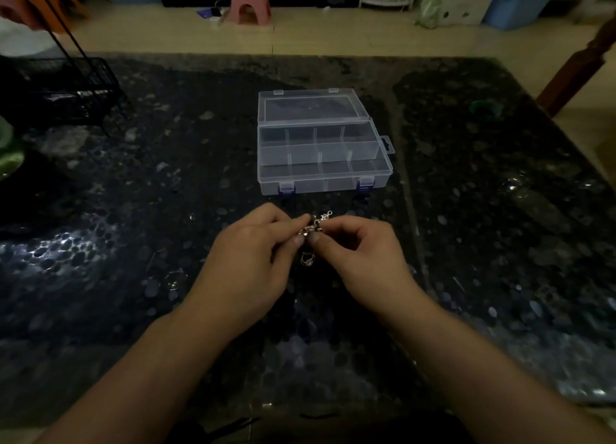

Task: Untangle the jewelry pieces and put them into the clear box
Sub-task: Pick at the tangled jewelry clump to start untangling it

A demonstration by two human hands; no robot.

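Jewelry (a tangled silver clump) is pinched between the left hand and right hand, just in front of the box. Box lid lies open.

Your tangled jewelry — a small silvery clump, one piece dangling below — sits lifted above the table, just near of the clear box, which lies open, its lid tilted back.
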